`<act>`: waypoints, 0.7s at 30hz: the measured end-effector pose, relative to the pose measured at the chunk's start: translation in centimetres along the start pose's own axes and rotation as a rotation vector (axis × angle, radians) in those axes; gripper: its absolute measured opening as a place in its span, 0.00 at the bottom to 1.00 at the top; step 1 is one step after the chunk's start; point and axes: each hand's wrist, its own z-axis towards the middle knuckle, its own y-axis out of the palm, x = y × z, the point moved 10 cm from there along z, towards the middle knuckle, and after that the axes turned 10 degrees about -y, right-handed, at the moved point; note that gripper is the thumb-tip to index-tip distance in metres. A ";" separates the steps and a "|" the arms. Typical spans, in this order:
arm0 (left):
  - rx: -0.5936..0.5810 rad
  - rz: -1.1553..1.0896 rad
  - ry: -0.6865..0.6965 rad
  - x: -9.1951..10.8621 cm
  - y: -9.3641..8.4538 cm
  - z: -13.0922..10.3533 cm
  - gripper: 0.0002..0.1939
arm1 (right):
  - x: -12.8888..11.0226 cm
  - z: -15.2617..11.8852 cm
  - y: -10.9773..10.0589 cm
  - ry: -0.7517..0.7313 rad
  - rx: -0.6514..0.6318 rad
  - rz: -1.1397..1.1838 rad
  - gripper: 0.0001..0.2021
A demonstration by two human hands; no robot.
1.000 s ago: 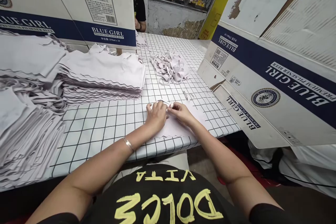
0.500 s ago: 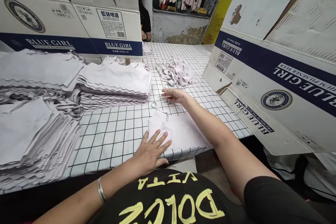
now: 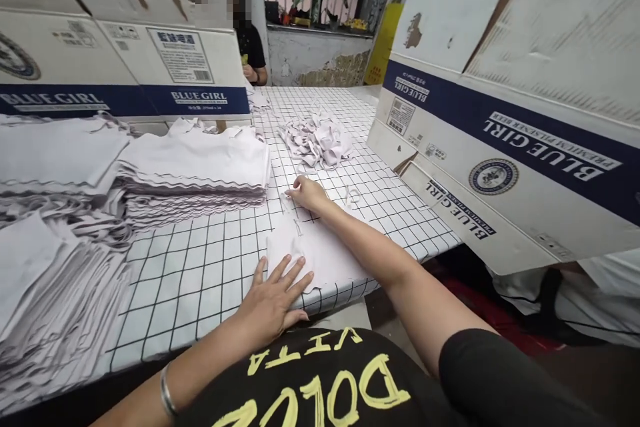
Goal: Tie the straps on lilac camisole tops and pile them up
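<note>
A pale pinkish-white camisole-like garment [image 3: 327, 257] lies flat near the front edge of the table. My left hand [image 3: 273, 297] rests on its lower left part, fingers spread and pressing the cloth down. Past the garment's top, my right hand [image 3: 309, 193] pinches a thin strap [image 3: 286, 202] between thumb and forefinger. Another strap loop [image 3: 351, 196] shows to the right of my right wrist. My right forearm covers part of the garment.
Tall stacks of similar folded garments [image 3: 195, 160] stand at left. A loose heap of fabric pieces [image 3: 317, 140] lies farther back on the grid-patterned tablecloth [image 3: 200, 260]. Large cartons flank the table, left [image 3: 195, 93] and right [image 3: 450, 113]. Another person [image 3: 253, 47] is at the far end.
My right hand has closed from loosely open to a pinch on the strap. My left hand stays flat on the cloth. The camera view has turned slightly right.
</note>
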 end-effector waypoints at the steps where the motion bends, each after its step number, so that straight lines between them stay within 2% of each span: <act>1: 0.018 -0.035 -0.004 -0.2 -0.8 0.2 0.29 | 1.1 -1.1 -1.6 0.006 0.042 0.013 0.13; 4: 0.109 -0.198 -0.084 -1.1 -4.2 3.0 0.18 | 4.8 -7.4 -6.6 0.023 0.230 0.015 0.11; 6: 0.170 -0.314 -0.166 -1.5 -6.0 7.0 0.16 | 6.7 -13.1 -8.2 0.053 0.330 -0.042 0.12; 8: 0.210 -0.405 -0.239 -1.3 -6.7 12.2 0.18 | 6.4 -17.6 -7.3 -0.021 0.294 -0.117 0.12; 10: 0.192 -0.482 -0.327 -0.7 -6.0 17.6 0.19 | 5.2 -20.7 -5.4 -0.099 0.227 -0.214 0.15; 12: 0.064 -0.699 -0.456 -0.3 -3.6 22.0 0.18 | 4.2 -22.2 -3.7 -0.125 0.179 -0.277 0.17; 15: -0.124 -0.981 -0.561 0.7 -0.9 25.8 0.15 | 3.7 -22.6 -2.8 -0.116 0.150 -0.280 0.19; 18: -0.254 -1.152 -0.541 1.2 -1.1 27.8 0.09 | 3.8 -22.5 -3.3 -0.114 0.157 -0.261 0.19; 21: -0.334 -1.339 -0.510 0.6 -3.3 29.5 0.06 | 4.1 -22.7 -3.6 -0.114 0.169 -0.242 0.19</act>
